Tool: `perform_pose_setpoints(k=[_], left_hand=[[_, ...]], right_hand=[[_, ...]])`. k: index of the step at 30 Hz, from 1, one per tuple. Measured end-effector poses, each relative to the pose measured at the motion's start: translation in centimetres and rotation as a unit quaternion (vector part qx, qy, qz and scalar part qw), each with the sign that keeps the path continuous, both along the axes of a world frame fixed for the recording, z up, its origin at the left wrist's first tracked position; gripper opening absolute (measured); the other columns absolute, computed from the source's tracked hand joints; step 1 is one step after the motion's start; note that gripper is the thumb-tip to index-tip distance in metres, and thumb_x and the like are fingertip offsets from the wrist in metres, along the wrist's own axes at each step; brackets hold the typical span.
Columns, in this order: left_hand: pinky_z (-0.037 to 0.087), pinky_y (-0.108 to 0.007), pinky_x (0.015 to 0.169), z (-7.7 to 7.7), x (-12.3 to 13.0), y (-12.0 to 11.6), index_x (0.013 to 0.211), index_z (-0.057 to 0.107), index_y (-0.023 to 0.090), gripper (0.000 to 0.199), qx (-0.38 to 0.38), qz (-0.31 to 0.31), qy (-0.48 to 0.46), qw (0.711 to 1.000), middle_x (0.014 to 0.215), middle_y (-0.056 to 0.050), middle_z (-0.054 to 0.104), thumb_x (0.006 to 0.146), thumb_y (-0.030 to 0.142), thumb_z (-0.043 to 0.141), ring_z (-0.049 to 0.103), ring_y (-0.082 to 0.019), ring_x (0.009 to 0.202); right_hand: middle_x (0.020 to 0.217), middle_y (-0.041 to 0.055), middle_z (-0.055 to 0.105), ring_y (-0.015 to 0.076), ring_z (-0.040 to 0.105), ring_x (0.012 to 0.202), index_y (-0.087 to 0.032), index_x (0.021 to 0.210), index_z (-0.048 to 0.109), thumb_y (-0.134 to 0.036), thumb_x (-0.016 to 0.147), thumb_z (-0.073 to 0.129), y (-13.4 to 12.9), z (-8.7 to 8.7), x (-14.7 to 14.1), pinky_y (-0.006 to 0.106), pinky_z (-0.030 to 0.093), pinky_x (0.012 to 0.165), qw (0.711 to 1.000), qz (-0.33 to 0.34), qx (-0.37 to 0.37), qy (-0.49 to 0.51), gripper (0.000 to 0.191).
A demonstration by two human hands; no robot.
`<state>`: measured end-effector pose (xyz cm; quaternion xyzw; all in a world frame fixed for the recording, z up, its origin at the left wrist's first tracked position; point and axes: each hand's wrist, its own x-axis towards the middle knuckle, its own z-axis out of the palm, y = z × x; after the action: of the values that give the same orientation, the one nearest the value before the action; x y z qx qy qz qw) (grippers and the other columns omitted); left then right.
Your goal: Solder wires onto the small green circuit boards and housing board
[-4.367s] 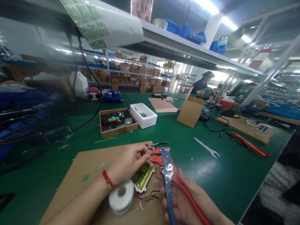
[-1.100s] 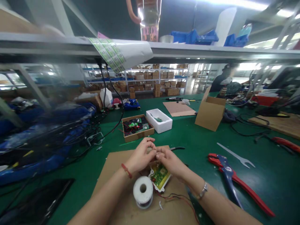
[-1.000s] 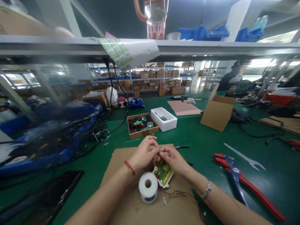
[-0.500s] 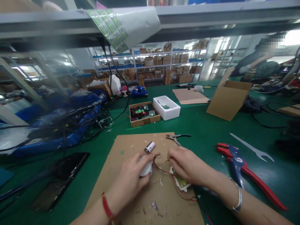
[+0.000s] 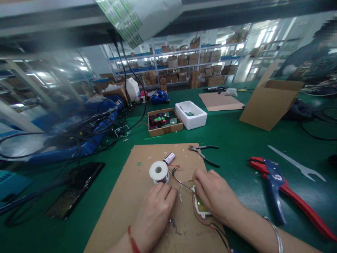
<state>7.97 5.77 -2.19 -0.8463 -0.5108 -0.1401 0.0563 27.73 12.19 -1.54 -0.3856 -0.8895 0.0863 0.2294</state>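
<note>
My left hand (image 5: pixel 158 211) rests low over the cardboard sheet (image 5: pixel 123 196), its fingers curled together; what they hold, if anything, is hidden. Just beyond it stands a spool of thin silvery wire (image 5: pixel 158 171) with a white flange. A small cylindrical battery (image 5: pixel 169 158) lies behind the spool. My right hand (image 5: pixel 214 193) is closed in a pinch, and a thin yellowish tip (image 5: pixel 190 180) sticks out by its fingers. Beneath that hand lies a white-edged part with a yellow-green face (image 5: pixel 202 207), partly covered. Red and black wires (image 5: pixel 184 185) run between the battery and this part.
Cutting pliers (image 5: pixel 204 153) lie at the sheet's far right corner. To the right are a red-and-blue wire stripper (image 5: pixel 276 182) and a flat wrench (image 5: pixel 295 162). A carton of boards (image 5: pixel 165 130) and a white foam box (image 5: pixel 195 121) stand behind. Cables crowd the left.
My left hand has let go of the spool and drawn back toward me, leaving it standing on the cardboard. My right hand stays pinched above the white-edged part. The view has shifted slightly.
</note>
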Motion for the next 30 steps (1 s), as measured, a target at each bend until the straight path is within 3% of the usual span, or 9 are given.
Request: perform_pose_setpoints(k=[4,7,9,11,16,19,25,30], left_hand=[[0.057,-0.040,0.058,-0.4,-0.1,0.2,0.083,0.057,0.016,0.017,-0.007,0.020,-0.023,1.000,0.077,-0.006,0.060,0.082,0.002,0.047,0.058,-0.023,0.068],[0.057,-0.040,0.063,-0.5,0.1,0.3,0.086,0.057,0.016,0.014,-0.016,0.028,-0.042,0.999,0.081,-0.006,0.060,0.083,0.004,0.049,0.059,-0.023,0.072],[0.056,-0.041,0.065,-0.7,0.4,0.3,0.089,0.057,0.016,0.015,-0.027,0.030,-0.054,0.998,0.084,-0.007,0.061,0.084,0.004,0.049,0.059,-0.024,0.075],[0.055,-0.042,0.065,-0.8,0.5,0.3,0.088,0.057,0.015,0.015,-0.041,0.041,-0.073,0.996,0.082,-0.008,0.061,0.085,0.004,0.047,0.059,-0.024,0.074],[0.051,-0.029,0.062,0.1,0.1,-0.5,0.084,0.052,0.018,0.014,-0.103,0.068,-0.180,0.976,0.078,-0.003,0.060,0.091,0.011,0.042,0.059,-0.016,0.068],[0.048,-0.023,0.062,0.6,0.0,-1.2,0.083,0.049,0.020,0.016,-0.145,0.074,-0.231,0.959,0.077,0.000,0.060,0.093,0.013,0.040,0.059,-0.013,0.068],[0.047,-0.030,0.067,0.1,0.0,-2.1,0.084,0.054,0.020,0.011,-0.182,0.069,-0.243,0.950,0.080,-0.001,0.062,0.086,0.010,0.051,0.059,-0.018,0.074],[0.050,-0.032,0.071,0.4,-1.5,-3.0,0.108,0.051,0.024,0.029,-0.185,0.078,-0.265,0.943,0.086,0.000,0.061,0.082,0.017,0.062,0.060,-0.018,0.080]], right_hand=[[0.073,0.0037,0.057,0.0167,0.051,0.065,-0.018,0.084,0.047,-0.015,0.092,0.033,-0.3,0.8,0.1,0.028,0.038,0.062,0.995,0.009,-0.067,0.071,0.016],[0.085,0.0053,0.059,0.0163,0.053,0.079,-0.019,0.088,0.048,-0.014,0.092,0.034,-0.3,1.5,0.1,0.028,0.042,0.071,0.980,0.115,-0.121,0.106,0.016],[0.094,0.0066,0.061,0.0172,0.053,0.089,-0.019,0.089,0.050,-0.012,0.091,0.036,-0.3,1.7,0.1,0.031,0.043,0.080,0.970,0.192,-0.120,0.089,0.015],[0.099,0.0074,0.062,0.0186,0.052,0.096,-0.019,0.090,0.053,-0.011,0.089,0.039,-0.3,1.7,-0.1,0.034,0.041,0.087,0.966,0.229,-0.108,0.053,0.016],[0.108,0.0100,0.061,0.0200,0.048,0.107,-0.017,0.103,0.055,-0.008,0.083,0.043,-0.2,1.5,-0.5,0.037,0.036,0.096,0.968,0.228,-0.100,-0.014,0.026],[0.102,0.0094,0.061,0.0199,0.050,0.099,-0.017,0.098,0.055,-0.010,0.081,0.045,-0.2,1.2,-0.8,0.038,0.035,0.096,0.967,0.235,-0.090,-0.043,0.021],[0.083,0.0044,0.058,0.0173,0.049,0.078,-0.018,0.087,0.051,-0.009,0.082,0.044,-0.2,0.8,-1.0,0.039,0.038,0.089,0.968,0.226,-0.098,-0.054,0.013],[0.093,0.0068,0.059,0.0184,0.052,0.091,-0.018,0.091,0.051,-0.014,0.092,0.037,-0.1,1.8,-0.5,0.035,0.040,0.085,0.960,0.214,-0.170,0.059,0.014]])
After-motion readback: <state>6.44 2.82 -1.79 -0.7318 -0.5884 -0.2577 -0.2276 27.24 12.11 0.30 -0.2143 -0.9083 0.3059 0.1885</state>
